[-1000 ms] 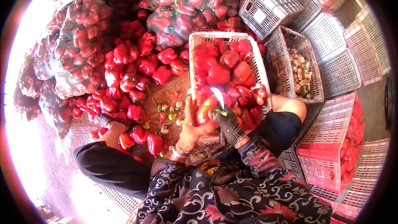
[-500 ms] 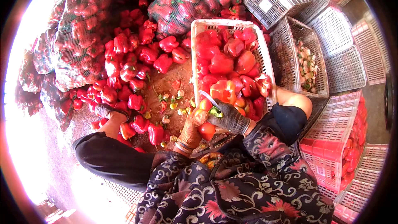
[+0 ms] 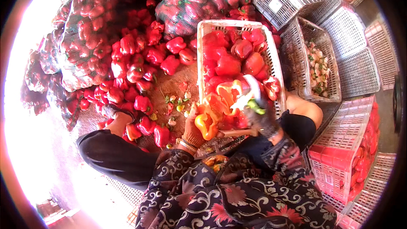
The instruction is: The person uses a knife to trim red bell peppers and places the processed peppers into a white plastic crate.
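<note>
My left hand (image 3: 190, 129), in a tan-orange glove, is closed on an orange-red bell pepper (image 3: 206, 126) at the crate's near left corner. The pepper's hollow inside shows. In a dark glove, my right hand (image 3: 263, 121) is smeared by motion over the crate's near right part. A curved knife (image 3: 253, 85) juts up from it, and a green pepper stem (image 3: 256, 107) shows at its fingers. Below both hands lies a white plastic crate (image 3: 277, 65) filled with red bell peppers (image 3: 229, 65). Another opened orange pepper (image 3: 229, 93) rests on top, near the knife.
Loose red peppers (image 3: 135, 72) are heaped on the floor at the left, before full mesh sacks (image 3: 87, 38). Green and pale scraps (image 3: 180, 107) lie near my left hand. To the right stand a crate of pepper cores (image 3: 317, 68), stacked crates (image 3: 352, 76) and a pepper-filled crate (image 3: 339, 157).
My right hand has moved right, away from my left, carrying the knife and the green stem. The pepper in my left hand now shows its open hollow.
</note>
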The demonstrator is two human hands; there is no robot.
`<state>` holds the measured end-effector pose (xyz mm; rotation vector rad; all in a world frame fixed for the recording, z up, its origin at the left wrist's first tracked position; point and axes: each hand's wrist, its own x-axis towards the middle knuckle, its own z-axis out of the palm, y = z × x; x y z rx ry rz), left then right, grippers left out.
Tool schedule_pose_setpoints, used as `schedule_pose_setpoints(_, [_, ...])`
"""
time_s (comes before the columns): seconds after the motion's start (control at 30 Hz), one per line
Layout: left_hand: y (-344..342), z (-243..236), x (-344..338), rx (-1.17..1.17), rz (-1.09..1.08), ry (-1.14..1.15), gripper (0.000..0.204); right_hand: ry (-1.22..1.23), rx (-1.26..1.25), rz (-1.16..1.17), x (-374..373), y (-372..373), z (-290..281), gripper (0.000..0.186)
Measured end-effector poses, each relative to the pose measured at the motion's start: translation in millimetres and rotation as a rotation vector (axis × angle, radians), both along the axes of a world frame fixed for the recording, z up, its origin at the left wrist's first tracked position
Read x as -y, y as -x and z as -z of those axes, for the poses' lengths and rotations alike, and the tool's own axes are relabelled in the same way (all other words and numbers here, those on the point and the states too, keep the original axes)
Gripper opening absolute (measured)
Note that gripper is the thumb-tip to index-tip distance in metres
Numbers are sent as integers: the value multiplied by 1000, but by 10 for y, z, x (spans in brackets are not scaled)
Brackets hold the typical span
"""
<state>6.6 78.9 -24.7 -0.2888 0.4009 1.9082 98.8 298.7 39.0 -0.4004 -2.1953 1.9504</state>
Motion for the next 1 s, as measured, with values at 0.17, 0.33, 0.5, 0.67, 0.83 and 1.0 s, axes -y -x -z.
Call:
schedule_pose_setpoints(0.17, [18, 15, -13, 124, -61, -245, 82, -703, 2, 609, -1489, -80, -439, 64])
schedule_pose_setpoints(0.33, [41, 2, -154, 68, -122, -54, 74, -1025, 48, 586, -1510, -205, -475, 58])
schedule_pose_setpoints(0.5, [47, 4, -226, -2, -42, 20, 72, 227, 246, 180, -72, -153, 152, 42])
schedule_pose_setpoints(0.67, [62, -33, -175, -90, 231, 101, 65, 377, 205, 285, -167, -136, 229, 38])
schedule_pose_setpoints(0.83, [74, -270, -235, -339, 319, 334, 64, -433, -75, 415, -994, -326, -275, 41])
schedule_pose_setpoints(1.0, [115, -316, -649, -775, -18, 453, 59, -935, 201, 645, -861, -570, -922, 55])
